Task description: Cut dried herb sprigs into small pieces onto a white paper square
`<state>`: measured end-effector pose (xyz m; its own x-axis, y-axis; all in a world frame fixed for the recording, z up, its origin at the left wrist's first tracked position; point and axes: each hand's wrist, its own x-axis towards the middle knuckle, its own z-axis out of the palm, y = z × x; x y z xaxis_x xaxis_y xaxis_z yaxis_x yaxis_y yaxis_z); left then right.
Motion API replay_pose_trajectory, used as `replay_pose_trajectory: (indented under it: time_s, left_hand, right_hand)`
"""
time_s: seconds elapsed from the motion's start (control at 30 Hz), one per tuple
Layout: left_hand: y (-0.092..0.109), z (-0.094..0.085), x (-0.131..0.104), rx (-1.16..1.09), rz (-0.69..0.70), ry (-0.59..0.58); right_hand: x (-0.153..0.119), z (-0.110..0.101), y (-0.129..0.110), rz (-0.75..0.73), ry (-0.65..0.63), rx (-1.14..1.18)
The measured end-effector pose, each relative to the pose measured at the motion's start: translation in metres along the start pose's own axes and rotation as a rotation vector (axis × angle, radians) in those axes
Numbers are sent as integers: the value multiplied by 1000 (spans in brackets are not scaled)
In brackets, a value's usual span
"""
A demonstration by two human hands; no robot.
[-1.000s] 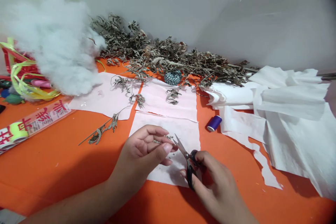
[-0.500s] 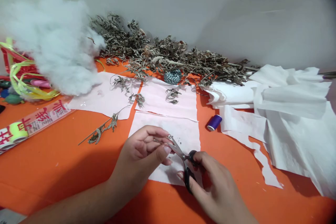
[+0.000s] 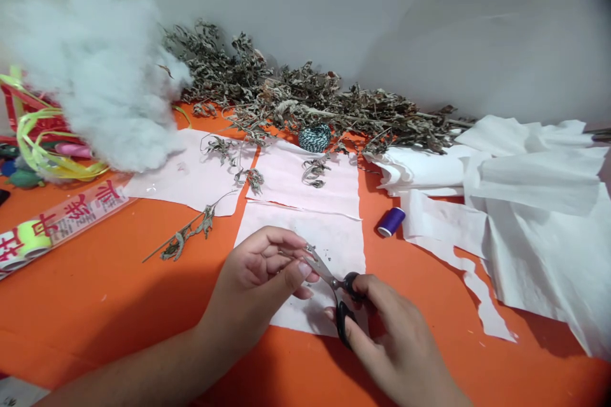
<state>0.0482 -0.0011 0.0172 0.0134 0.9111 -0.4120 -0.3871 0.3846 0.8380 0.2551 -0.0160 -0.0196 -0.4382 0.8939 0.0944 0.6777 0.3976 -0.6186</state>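
Note:
My right hand [image 3: 391, 324] grips a pair of scissors [image 3: 335, 284] by its black handles, the blades pointing up and left and a little apart. My left hand [image 3: 265, 280] is curled, thumb and fingers closed around a thin brown piece of dried plant [image 3: 286, 254], mostly hidden by the fingers. The blade tips lie right at those fingertips. Beneath both is a white cloth piece [image 3: 258, 219] with small dark plant bits scattered on it. Another dried sprig [image 3: 179, 235] lies on the orange surface to the left.
Dried plant stalks [image 3: 296, 95] run along the wall, with a ball of dark and white string [image 3: 314, 138] before them. White stuffing [image 3: 109, 76] is heaped at left. A purple thread spool [image 3: 391, 222] and white cloth [image 3: 534, 254] lie at right.
The scissor blades have drawn slightly closer together at the left fingertips. Both hands stay in nearly the same place.

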Motion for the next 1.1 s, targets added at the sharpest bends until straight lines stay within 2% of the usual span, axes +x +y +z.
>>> replay_pose_trajectory:
  time_s: [0.27,0.57,0.7,0.77,0.9,1.1]
  left_hand:
    - [-3,0,3,-7,-13,-17]
    - [-1,-1,6,38,-67,-10]
    - [-1,-4,6,194,-124,-125]
    - [-2,-6,5,348,-94,-163]
    - [-2,-11,6,639,63,-162]
    - [0,-12,8,711,121,-159]
  right_hand:
    - [-2,2,1,68,-11,42]
    - [2,-3,-8,433,-245,521]
    - [4,-5,-10,471,-293,597]
    - [4,-5,-11,474,-302,606]
    - [2,-4,-11,468,-312,592]
    - [1,-4,-11,457,-325,600]
